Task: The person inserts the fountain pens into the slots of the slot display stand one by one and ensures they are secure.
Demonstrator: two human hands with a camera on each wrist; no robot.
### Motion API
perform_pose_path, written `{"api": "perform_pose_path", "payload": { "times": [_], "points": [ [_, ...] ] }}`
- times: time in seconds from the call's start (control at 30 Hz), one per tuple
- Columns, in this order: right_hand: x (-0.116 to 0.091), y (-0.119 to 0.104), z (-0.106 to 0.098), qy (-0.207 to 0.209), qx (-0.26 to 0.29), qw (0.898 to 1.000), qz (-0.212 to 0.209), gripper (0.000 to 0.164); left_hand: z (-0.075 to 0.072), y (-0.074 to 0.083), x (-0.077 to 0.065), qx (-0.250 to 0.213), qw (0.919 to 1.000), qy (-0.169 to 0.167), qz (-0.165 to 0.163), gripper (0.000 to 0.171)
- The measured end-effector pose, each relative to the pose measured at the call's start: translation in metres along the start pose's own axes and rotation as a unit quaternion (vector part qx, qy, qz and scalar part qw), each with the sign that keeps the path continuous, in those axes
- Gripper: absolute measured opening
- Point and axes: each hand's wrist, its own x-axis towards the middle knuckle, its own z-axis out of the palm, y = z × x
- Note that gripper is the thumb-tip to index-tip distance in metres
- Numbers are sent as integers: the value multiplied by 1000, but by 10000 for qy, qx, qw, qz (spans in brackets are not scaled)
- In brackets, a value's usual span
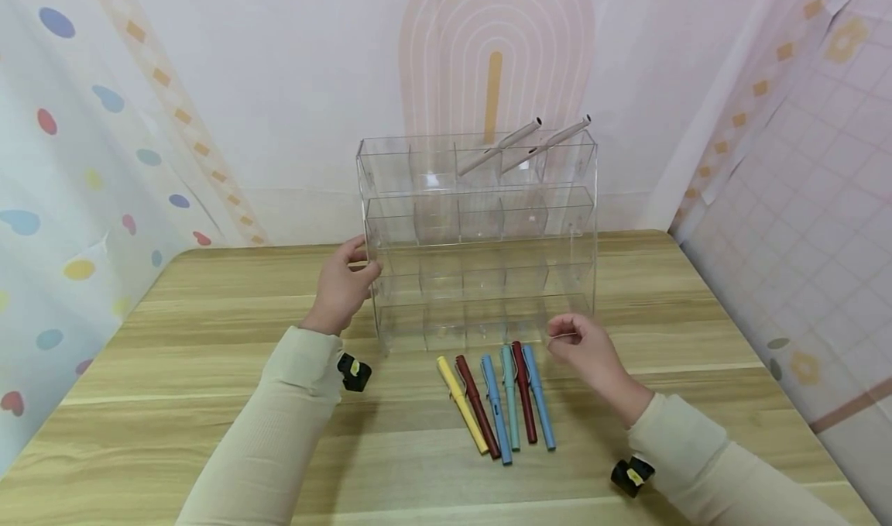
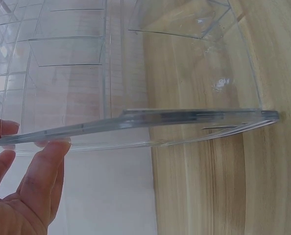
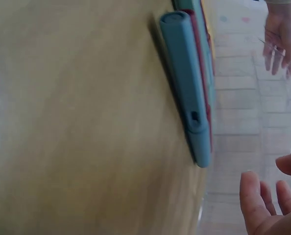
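Observation:
A clear acrylic tiered pen rack stands upright at the middle back of the table. At its left side my left hand pinches the side panel's edge; the left wrist view shows the thumb and fingertips on either side of that edge. My right hand hovers by the rack's lower front right corner, its fingers loosely bent and apart from the thumb, with nothing between them. Just left of it several pens lie side by side: a yellow pen, dark red pens, blue pens and a green pen.
Two whitish pens lean in the rack's top tier, toward the right. The wooden table reaches back to a printed curtain, with more curtain at both sides. Small black cameras hang at both wrists.

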Motion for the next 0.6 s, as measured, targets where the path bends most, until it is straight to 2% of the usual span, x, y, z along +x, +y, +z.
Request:
{"api": "perform_pose_path", "payload": {
  "times": [0.3,0.6],
  "points": [
    [1,8,10,-491,-285,9980,279,38,0,-3,3,24,10000,37,5,57],
    [6,10,16,-888,-749,9917,556,44,0,-3,3,-15,10000,56,19,56]
  ]
}}
